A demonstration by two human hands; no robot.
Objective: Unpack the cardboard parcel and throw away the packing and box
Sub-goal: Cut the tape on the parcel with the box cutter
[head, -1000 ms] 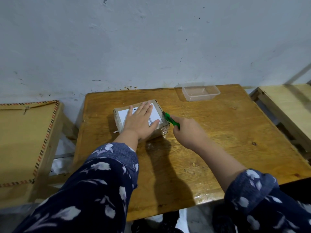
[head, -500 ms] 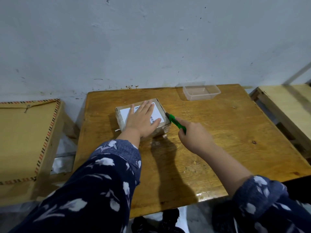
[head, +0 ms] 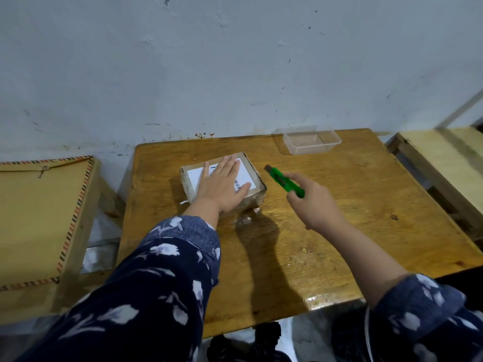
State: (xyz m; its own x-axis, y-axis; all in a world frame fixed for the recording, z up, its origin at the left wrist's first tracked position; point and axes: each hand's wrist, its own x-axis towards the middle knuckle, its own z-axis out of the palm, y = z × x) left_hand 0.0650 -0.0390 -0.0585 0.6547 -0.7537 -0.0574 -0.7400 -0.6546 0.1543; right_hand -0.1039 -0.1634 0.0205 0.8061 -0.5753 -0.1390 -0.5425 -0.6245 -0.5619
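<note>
A small taped cardboard parcel (head: pixel 254 176) with a white shipping label lies on the wooden table (head: pixel 326 231), left of its middle. My left hand (head: pixel 222 186) rests flat on the parcel's top, fingers spread, covering most of the label. My right hand (head: pixel 312 205) grips a green utility knife (head: pixel 285 181). The knife points up and left, and its tip hangs a short way right of the parcel's right edge, not touching it.
A clear plastic container (head: pixel 309 142) sits at the table's far edge by the grey wall. A tan surface with striped edging (head: pixel 39 218) stands to the left, and a pale wooden bench (head: pixel 444 163) to the right. Dark objects lie on the floor below the table's front edge.
My right hand has pulled the green knife away from the parcel's right side, moving right and slightly towards me. The left hand has stayed pressed on the parcel.
</note>
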